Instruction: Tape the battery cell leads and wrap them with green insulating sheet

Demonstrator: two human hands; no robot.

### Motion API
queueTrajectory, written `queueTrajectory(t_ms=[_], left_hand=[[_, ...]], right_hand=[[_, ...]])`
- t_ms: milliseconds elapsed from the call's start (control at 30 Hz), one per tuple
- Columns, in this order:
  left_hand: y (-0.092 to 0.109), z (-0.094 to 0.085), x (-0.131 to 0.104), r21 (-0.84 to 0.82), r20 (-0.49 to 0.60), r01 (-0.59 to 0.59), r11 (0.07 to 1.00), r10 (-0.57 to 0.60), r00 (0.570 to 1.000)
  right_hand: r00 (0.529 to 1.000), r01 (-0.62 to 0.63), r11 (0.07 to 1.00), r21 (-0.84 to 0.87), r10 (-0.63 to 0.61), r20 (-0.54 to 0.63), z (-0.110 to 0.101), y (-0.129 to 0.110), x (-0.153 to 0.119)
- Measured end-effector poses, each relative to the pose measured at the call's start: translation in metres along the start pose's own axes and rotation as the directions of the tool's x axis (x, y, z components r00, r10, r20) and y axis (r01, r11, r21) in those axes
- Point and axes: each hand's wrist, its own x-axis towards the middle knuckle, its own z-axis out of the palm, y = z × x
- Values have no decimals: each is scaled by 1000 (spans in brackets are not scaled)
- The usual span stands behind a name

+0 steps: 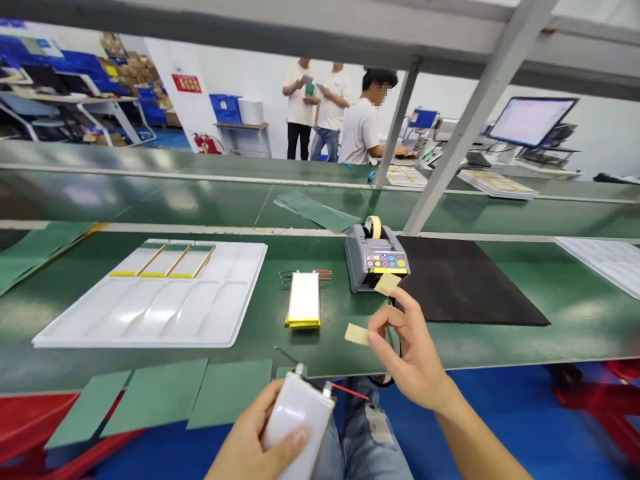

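My left hand (pixel 265 433) is wrapped round a silver pouch battery cell (pixel 303 417), tilted, with a red wire leading off its top end. In my right hand (pixel 407 353), two short strips of pale yellow tape are held by the fingers. One tape strip (pixel 357 334) is pinched between thumb and finger; the other tape strip (pixel 387 284) clings to a raised fingertip. Just beyond that hand stands a grey tape dispenser (pixel 377 257) with a roll of tape (pixel 373 227) on top. A small stack of battery cells (pixel 304 298) with red and dark wires lies on the green bench.
White trays (pixel 220 313) at the left carry several cells (pixel 165 261). A black mat (pixel 465 280) lies right of the dispenser. Green sheets (pixel 157 395) overhang the front edge. A slanted metal post (pixel 450 133) rises beyond the bench. Several people (pixel 364 123) are at the back.
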Motion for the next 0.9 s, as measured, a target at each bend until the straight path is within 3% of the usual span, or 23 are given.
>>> queueTrajectory(t_ms=[100, 167, 267, 467, 733, 900], left_hand=[[25, 17, -2, -52, 281, 29, 998, -14, 960], [38, 21, -4, -21, 357, 28, 999, -19, 934], [49, 20, -8, 94, 400, 4, 996, -42, 916], [54, 22, -11, 277, 367, -33, 960, -74, 927], [52, 23, -13, 295, 349, -40, 955, -69, 934], [47, 21, -16, 380, 302, -13, 925, -111, 947]], right_hand=[[934, -194, 965, 175, 127, 334, -4, -21, 0], [859, -256, 953, 164, 146, 491, -5, -23, 2], [782, -253, 963, 97, 144, 607, -2, -19, 3], [743, -257, 966, 22, 183, 644, 4, -19, 2], [765, -179, 981, -81, 190, 616, 7, -20, 0], [762, -125, 965, -231, 242, 600, 11, -25, 1]])
